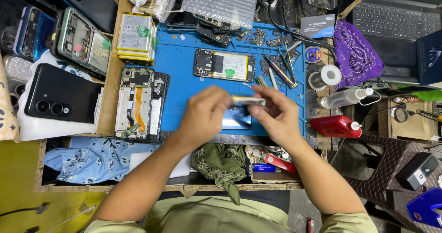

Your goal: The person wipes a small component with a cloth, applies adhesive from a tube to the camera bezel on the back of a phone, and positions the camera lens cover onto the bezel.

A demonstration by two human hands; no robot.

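Lying at the far left is a black phone [57, 94], then an opened phone [140, 105] on the blue mat [182, 76]. The left hand [205, 113] and right hand [276, 115] both pinch a thin flat part [247, 100] held level just above the mat. Squeezed unevenly, it could bend or slip. Both wrists angle inward, fingers curled.

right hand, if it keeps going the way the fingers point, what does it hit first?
The right hand points left toward the left hand; both pinch a thin flat part between them. It would likely meet the left hand's fingertips first, though depth is unclear.
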